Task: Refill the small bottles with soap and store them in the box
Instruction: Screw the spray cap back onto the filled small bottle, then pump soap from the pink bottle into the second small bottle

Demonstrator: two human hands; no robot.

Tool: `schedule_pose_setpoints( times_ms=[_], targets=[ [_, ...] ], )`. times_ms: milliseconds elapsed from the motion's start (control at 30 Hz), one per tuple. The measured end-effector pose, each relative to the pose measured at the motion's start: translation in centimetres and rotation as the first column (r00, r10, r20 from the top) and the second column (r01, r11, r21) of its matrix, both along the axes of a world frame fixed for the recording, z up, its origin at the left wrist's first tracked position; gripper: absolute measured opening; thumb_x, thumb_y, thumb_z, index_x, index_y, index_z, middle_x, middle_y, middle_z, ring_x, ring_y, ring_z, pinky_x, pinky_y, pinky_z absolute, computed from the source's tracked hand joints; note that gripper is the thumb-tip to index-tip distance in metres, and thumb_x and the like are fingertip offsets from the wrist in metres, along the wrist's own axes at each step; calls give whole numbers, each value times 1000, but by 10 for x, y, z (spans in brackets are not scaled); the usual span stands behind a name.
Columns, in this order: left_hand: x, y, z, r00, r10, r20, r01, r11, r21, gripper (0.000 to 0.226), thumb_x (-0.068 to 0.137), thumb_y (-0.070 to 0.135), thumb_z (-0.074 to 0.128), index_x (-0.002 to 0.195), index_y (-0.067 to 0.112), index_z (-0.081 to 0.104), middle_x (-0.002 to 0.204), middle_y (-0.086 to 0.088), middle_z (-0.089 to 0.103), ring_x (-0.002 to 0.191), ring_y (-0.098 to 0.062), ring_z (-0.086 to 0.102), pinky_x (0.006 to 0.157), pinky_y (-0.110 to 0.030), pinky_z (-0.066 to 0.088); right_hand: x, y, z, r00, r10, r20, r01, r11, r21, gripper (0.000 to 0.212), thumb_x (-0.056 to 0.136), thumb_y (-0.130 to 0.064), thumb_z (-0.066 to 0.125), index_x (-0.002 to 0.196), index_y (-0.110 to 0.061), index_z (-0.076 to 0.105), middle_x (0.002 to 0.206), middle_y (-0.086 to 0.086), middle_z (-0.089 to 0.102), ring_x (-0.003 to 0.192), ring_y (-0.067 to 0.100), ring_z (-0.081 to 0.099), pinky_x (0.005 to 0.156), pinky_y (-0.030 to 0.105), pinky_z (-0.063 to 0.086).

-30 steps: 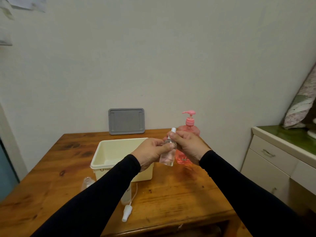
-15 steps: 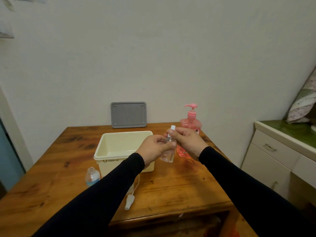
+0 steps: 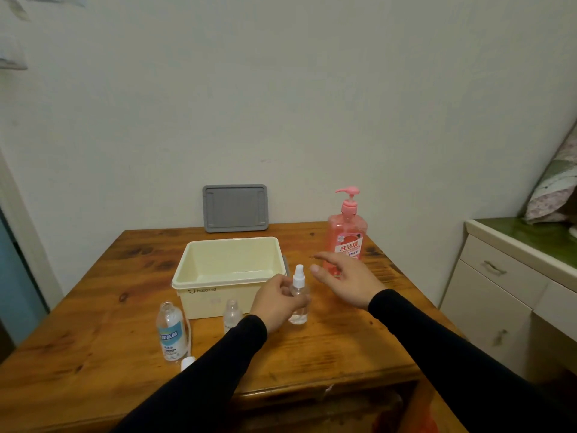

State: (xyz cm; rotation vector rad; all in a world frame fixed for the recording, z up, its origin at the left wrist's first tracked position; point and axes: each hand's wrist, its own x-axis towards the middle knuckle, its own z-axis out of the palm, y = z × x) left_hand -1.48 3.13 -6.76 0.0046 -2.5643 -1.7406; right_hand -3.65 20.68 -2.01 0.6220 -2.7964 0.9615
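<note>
Spray bottle (image 3: 298,295), clear w/ white nozzle, stands upright on the table (image 3: 343,348) just in front of the cream box's (image 3: 199,285) right corner. Your left hand (image 3: 276,303) holds it, fingers curled round its body.

Changes vs. 0.5 s ago: the bottle was lifted off the table between both hands; it now rests on the wood. Your right hand (image 3: 346,281) has let go of the nozzle and hangs apart to the right, fingers spread, holding nothing.

Left to right: labelled bottle (image 3: 170,334), uncapped, blue-white label, upright near the front-left of the box. White cap (image 3: 187,363) just beside its base, mostly hidden by your left sleeve. Small clear bottle (image 3: 232,315), uncapped, against the box front; lower part cut off by the sleeve. Grey lid (image 3: 235,207) leans on the wall behind the box. Pink pump bottle (image 3: 346,235) stands at rear right, base partly hidden by your right hand.

Fill level in the spray bottle: cannot tell.
</note>
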Motion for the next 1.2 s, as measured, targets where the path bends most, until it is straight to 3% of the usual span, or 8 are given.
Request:
schedule_pose_setpoints(
  times_ms=[133, 267, 533, 667, 800, 1033, 1200],
  targets=[
    [4, 1, -13, 999, 29, 21, -27, 998, -61, 35, 75, 28, 78, 100, 18, 55, 90, 1, 61, 81, -13, 59, 71, -25, 47, 5, 8, -14, 1000, 7, 4, -7, 973, 230, 67, 90, -63, 38, 147, -27, 33, 153, -5, 32, 140, 14, 30, 111, 33, 27],
    [9, 2, -21, 998, 54, 20, -52, 994, -101, 32, 77, 27, 76, 97, 18, 52, 86, 5, 57, 75, -8, 53, 63, -21, 40, 6, 14, -28, 997, 24, 69, -47, 939, 341, 79, 86, -71, 34, 152, -29, 18, 159, -5, 16, 145, 14, 19, 116, 35, 20],
    [14, 5, -28, 995, 65, 72, -56, 990, -127, 41, 73, 35, 77, 103, 23, 52, 97, 4, 61, 87, -11, 58, 77, -27, 48, 7, 18, -40, 990, 30, 136, -82, 918, 388, 89, 79, -80, 30, 152, -32, 12, 160, -6, 9, 145, 15, 16, 117, 37, 21],
    [19, 5, -21, 996, 43, 80, -29, 984, -175, 48, 73, 40, 76, 110, 24, 50, 102, 7, 60, 91, -10, 56, 78, -26, 46, 9, 17, -41, 987, 18, 158, -81, 911, 404, 86, 81, -77, 34, 152, -34, 11, 160, -7, 9, 145, 15, 15, 117, 37, 20],
    [26, 1, -2, 999, -20, -47, 4, 944, -329, 48, 79, 32, 71, 122, 20, 52, 116, 2, 61, 102, -13, 56, 86, -25, 46, 9, 16, -41, 988, 19, 153, -80, 912, 402, 85, 82, -75, 35, 152, -32, 14, 160, -6, 10, 145, 15, 15, 116, 34, 19],
    [38, -36, 37, 937, 90, -337, -243, 862, -445, 50, 89, 33, 62, 136, 23, 47, 131, 7, 52, 120, -11, 49, 100, -24, 40, 9, 17, -38, 990, 15, 139, -71, 912, 404, 78, 87, -69, 35, 152, -29, 17, 160, -4, 14, 145, 15, 18, 116, 33, 20],
    [45, -72, 18, 943, 232, -239, -323, 811, -487, 62, 84, 45, 64, 137, 22, 44, 132, 2, 52, 119, -14, 50, 99, -30, 46, 8, 19, -40, 989, -32, 146, -30, 917, 398, 76, 90, -66, 34, 152, -25, 19, 159, -2, 15, 144, 17, 19, 116, 34, 20]
  ],
)
